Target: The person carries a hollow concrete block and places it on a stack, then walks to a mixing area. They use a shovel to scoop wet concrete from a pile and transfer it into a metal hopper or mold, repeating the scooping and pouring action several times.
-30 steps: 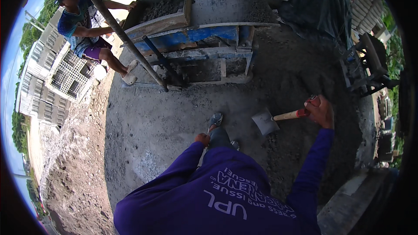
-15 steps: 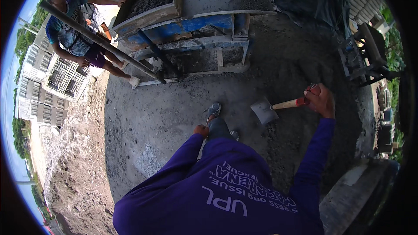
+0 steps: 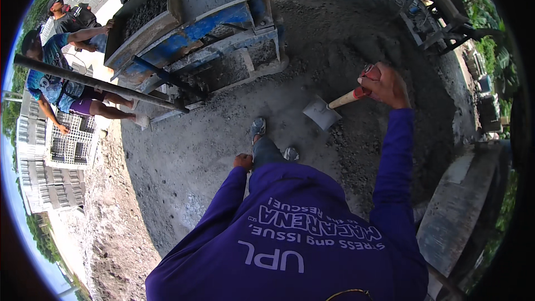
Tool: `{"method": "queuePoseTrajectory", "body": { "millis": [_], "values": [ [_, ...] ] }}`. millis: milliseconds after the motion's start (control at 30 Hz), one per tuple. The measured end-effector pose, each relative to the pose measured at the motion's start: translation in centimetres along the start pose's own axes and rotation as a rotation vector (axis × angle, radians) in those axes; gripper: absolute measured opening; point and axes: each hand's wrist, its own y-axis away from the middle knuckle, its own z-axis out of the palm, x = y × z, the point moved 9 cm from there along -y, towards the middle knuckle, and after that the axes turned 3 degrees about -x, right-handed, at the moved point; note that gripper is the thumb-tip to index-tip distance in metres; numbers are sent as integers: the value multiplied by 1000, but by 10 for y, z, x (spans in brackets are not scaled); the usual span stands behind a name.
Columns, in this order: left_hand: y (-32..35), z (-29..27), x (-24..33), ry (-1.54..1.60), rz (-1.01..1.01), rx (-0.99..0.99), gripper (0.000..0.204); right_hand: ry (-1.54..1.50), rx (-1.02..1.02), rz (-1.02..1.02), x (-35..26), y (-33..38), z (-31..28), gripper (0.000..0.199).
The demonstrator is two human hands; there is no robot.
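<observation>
My right hand (image 3: 388,86) is closed around the red grip of a shovel (image 3: 349,98) with a short wooden shaft. Its pale metal blade (image 3: 321,113) is low over the grey ground, tip towards my feet; I cannot tell whether it touches. Beside my left thigh, my left hand (image 3: 243,161) hangs with its fingers curled in a loose fist, and nothing shows in it. Dark, damp-looking loose mix (image 3: 356,153) lies to the right of the blade.
Ahead stands a worn blue metal machine (image 3: 203,39) with a tray of dark aggregate (image 3: 146,17). A long pipe (image 3: 100,82) slants out on the left, near a co-worker (image 3: 61,86) and another person behind. Grey blocks (image 3: 39,173) are stacked far left; a metal sheet (image 3: 460,200) lies near right.
My view has swung to the right, so the machine sits further left. The shovel stays in my right hand. The co-worker's lower arm has swung out, and the person behind shows more fully.
</observation>
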Motion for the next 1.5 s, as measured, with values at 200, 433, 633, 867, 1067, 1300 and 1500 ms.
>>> {"method": "queuePoseTrajectory", "body": {
  "millis": [200,433,633,867,1067,1300,1500],
  "values": [
    [-8,7,12,-245,261,-28,36,2,18,5,2,3,-1,46],
    [-4,5,15,-184,156,-41,36,7,11,14,-1,3,-2,45],
    [-7,8,18,-294,122,-104,30,-4,25,10,-2,2,-2,43],
    [-1,5,7,11,-6,11,38,7,26,4,-6,4,-1,41],
    [-21,16,1,-262,230,-5,39,-37,38,-23,-6,4,-5,39],
    [-20,15,-1,-304,142,23,42,-69,25,-15,-14,6,-8,34],
    [-5,11,3,-68,4,1,41,-47,21,-23,-13,4,-6,34]
  ]
}}
